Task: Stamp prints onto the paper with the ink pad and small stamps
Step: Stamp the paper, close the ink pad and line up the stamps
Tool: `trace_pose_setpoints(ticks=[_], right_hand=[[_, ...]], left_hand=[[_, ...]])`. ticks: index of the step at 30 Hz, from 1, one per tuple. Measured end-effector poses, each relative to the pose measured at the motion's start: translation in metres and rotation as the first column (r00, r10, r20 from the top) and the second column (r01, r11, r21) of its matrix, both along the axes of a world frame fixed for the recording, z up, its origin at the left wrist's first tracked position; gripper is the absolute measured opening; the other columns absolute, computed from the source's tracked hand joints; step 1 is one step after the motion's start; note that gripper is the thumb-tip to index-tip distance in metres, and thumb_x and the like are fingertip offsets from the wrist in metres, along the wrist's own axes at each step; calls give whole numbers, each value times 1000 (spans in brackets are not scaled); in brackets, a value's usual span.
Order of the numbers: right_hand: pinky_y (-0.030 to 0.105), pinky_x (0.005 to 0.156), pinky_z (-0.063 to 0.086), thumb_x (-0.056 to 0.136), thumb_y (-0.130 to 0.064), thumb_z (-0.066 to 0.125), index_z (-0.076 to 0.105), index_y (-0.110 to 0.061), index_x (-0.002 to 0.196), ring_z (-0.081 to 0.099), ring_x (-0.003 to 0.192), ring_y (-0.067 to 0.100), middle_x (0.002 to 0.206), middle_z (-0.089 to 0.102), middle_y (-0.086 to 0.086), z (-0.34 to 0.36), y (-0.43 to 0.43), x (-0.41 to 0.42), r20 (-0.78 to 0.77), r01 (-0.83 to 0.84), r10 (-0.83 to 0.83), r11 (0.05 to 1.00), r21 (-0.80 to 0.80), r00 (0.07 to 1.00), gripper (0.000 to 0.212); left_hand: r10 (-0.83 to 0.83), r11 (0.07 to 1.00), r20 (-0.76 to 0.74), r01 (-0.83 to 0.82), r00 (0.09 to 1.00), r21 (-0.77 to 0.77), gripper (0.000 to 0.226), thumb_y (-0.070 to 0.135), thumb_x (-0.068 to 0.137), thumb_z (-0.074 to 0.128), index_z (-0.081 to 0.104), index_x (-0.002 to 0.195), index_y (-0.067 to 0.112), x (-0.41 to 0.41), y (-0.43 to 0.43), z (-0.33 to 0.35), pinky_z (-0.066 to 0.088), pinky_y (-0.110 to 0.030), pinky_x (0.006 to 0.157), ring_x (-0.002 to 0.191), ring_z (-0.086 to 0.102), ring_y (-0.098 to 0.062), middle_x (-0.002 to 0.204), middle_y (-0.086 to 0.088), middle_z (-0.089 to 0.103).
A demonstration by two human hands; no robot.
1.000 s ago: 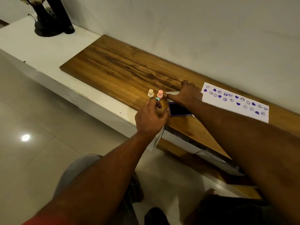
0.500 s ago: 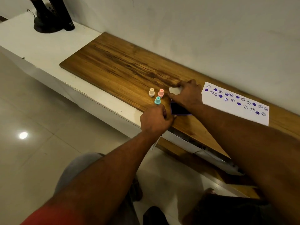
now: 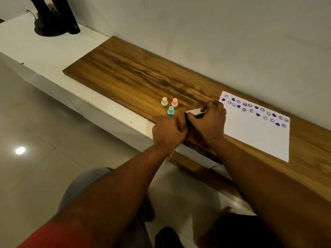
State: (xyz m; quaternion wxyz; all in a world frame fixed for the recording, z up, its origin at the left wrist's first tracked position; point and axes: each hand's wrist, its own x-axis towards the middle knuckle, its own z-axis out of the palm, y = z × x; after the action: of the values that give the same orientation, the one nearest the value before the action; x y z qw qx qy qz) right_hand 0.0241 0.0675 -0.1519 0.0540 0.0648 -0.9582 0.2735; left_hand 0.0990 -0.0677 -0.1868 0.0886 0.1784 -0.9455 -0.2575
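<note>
Both hands grip the ink pad on the wooden tabletop, left hand curled at its near edge, right hand closing its white lid, beside the stamped paper and three small stamps.

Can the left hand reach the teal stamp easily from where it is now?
Probably yes. The left hand rests just in front of the teal stamp, and nothing lies between them. It appears to be steadying the ink pad, though, so it would have to let go.

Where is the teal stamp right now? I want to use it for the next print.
In the head view, the teal stamp stands upright on the wooden board, nearest of the three stamps, just beyond the left hand and left of the ink pad.
</note>
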Motion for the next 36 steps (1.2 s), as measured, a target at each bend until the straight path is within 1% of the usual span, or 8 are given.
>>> trace_pose_setpoints(ticks=[4,9,13,17,19,22,27,36], right_hand=[[41,102,47,75,-70,69,62,-21,104,48,121,28,131,55,10,-3,-8,10,14,72,-72,997,5,997,57],[41,105,45,78,-68,69,62,-24,103,47,127,29,134,57,8,-11,-15,18,72,115,-117,992,43,990,51],[47,108,38,80,-68,67,62,-24,109,43,132,33,141,52,10,-18,-18,21,109,158,-172,980,120,979,54],[50,109,32,79,-71,65,62,-25,113,40,134,33,144,49,9,-21,-19,24,94,178,-196,969,169,976,57],[49,108,32,79,-71,65,61,-26,114,41,133,32,143,50,8,-22,-20,24,79,180,-197,967,178,977,58],[47,105,34,76,-73,65,58,-26,118,45,129,31,138,54,6,-25,-20,23,65,155,-166,977,148,984,63],[43,101,35,68,-73,70,52,-29,118,48,123,25,132,58,0,-23,-12,11,83,-20,14,997,75,996,69],[43,100,36,70,-68,75,52,-28,121,50,123,25,131,59,1,-20,-9,12,109,8,-16,997,74,994,69]], left_hand=[[4,1000,-17,-4,1000,-4,32,59,85,73,67,90,28,2,0,-1,44,-24,61,71,60,-9,76,11,60],[16,1000,-43,-16,999,13,33,59,87,71,66,97,27,4,2,-1,48,-25,65,74,60,-10,81,10,62],[9,1000,-38,-9,999,-12,31,55,90,70,65,98,26,3,2,-2,46,-26,65,73,57,-10,81,10,58],[-1,1000,-35,0,999,-16,31,54,90,70,66,102,25,2,2,-1,47,-26,66,76,61,-12,87,6,67],[-1,1000,-33,1,999,-17,33,55,90,71,67,103,25,2,1,-2,47,-26,67,76,60,-11,90,5,69],[-6,1000,-42,5,999,-11,35,55,89,72,68,107,25,3,1,-2,49,-26,68,83,68,-14,94,4,72],[-9,1000,-62,11,998,20,43,54,87,75,68,118,25,3,2,-2,57,-31,77,92,71,-17,104,4,75],[10,1000,-40,-9,999,17,39,53,87,75,68,113,25,3,3,2,53,-28,73,87,70,-16,99,4,74]])
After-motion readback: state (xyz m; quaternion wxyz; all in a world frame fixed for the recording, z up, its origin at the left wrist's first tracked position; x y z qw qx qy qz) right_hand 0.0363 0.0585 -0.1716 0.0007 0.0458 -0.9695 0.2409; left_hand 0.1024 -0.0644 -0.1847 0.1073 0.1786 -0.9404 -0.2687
